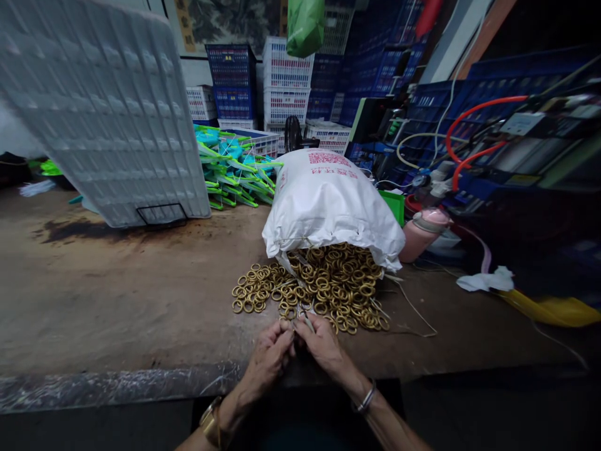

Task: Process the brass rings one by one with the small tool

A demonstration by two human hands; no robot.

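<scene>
My left hand is closed in a pinch just in front of a heap of brass-coloured rings. What its fingertips hold is too small and hidden to make out, though a ring edge shows right beside them. Close against it, almost touching, my right hand is closed on a slim grey tool, whose kind I cannot tell. The rings spill onto the table from the mouth of a white woven sack with red print, which lies on its side.
A pale ribbed panel stands upright at left, beside a pile of green and blue plastic pieces. On the right are a pink bottle, red hoses and a yellow strip. Stacked crates stand behind the wooden table.
</scene>
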